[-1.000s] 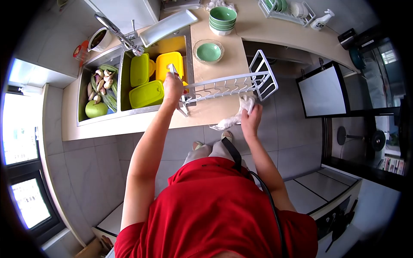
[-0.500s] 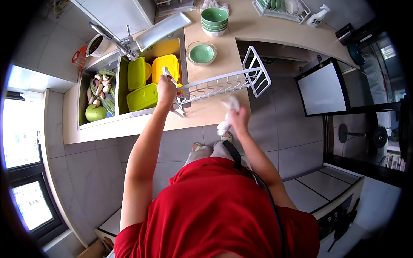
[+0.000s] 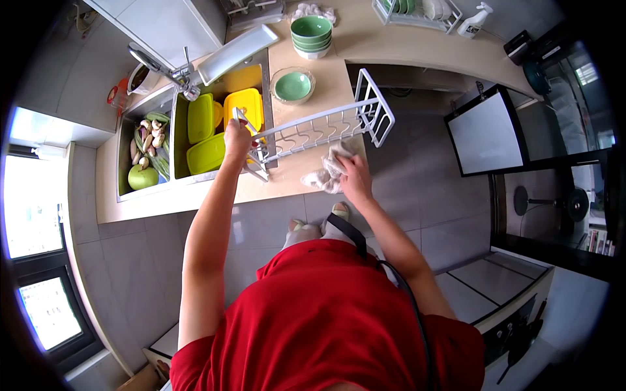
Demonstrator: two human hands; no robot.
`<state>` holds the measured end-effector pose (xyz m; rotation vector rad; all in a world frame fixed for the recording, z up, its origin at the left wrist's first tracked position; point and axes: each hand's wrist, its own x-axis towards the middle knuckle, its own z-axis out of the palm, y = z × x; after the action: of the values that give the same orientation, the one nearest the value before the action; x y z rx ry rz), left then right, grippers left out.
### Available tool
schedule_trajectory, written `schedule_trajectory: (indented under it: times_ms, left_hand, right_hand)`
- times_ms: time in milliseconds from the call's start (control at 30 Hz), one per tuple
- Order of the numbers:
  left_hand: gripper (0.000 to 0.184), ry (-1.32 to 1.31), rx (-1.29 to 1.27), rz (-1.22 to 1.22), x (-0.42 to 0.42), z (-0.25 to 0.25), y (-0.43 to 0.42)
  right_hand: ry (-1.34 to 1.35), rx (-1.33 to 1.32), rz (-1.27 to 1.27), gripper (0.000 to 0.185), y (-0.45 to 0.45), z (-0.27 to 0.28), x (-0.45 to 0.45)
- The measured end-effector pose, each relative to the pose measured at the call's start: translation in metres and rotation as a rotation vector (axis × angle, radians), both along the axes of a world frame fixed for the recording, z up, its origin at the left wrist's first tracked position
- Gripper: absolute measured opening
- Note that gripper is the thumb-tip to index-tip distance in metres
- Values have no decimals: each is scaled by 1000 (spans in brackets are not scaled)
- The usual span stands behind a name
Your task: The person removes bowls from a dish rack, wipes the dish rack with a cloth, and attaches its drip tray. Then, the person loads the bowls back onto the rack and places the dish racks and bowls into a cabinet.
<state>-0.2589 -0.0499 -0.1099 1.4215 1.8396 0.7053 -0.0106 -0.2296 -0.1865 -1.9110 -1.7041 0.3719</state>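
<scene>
A white wire dish rack (image 3: 313, 131) stretches sideways over the counter, tilted, its right end reaching past the counter edge. My left hand (image 3: 238, 139) is closed around the frame at its left end, beside the sink. Bunched in my right hand (image 3: 355, 180) is a white cloth (image 3: 328, 171), which hangs just below the rack's front rail. Whether the cloth touches the rack I cannot tell. Behind the rack, a green bowl (image 3: 293, 86) sits inside a clear glass bowl on the counter (image 3: 323, 88).
The double sink (image 3: 175, 124) holds vegetables on the left and yellow and green plastic containers (image 3: 243, 104) on the right. A white tray (image 3: 237, 55) leans across its back edge. Stacked green bowls (image 3: 312, 32), a second rack (image 3: 417, 21) and a spray bottle (image 3: 475, 21) stand farther back.
My right hand has brought the cloth up and slightly left, closer to the rack. The rack and my left hand appear a little farther left in view.
</scene>
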Motion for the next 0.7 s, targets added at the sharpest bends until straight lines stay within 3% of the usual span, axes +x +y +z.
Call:
schedule_trajectory:
  times_ms: [67, 167, 267, 300, 367, 500, 567, 633, 700]
  left_hand:
    - [22, -8, -40, 33, 6, 17, -8]
    - [22, 12, -17, 15, 6, 18, -10]
    - [21, -39, -12, -32, 3, 15, -7]
    - [20, 1, -27, -29, 3, 17, -7]
    - [21, 19, -28, -2, 0, 10, -2]
    - [20, -102, -54, 26, 2, 10, 0]
    - [20, -128, -77, 40, 1, 5, 5]
    - [21, -150, -108, 61, -3, 1, 10]
    - [21, -100, -80, 1, -3, 1, 7]
  right_hand:
    - [234, 43, -262, 42, -2, -9, 1]
    - [184, 213, -349, 50, 16, 23, 14]
    - [107, 151, -262, 56, 43, 8, 8]
    - [-34, 166, -266, 60, 42, 0, -5]
    - [-5, 42, -240, 63, 37, -1, -15]
    - [-35, 67, -53, 55, 21, 6, -21]
    - [579, -30, 41, 47, 26, 0, -12]
    - [664, 95, -84, 39, 29, 65, -27]
    - [490, 478, -25, 38, 39, 97, -37]
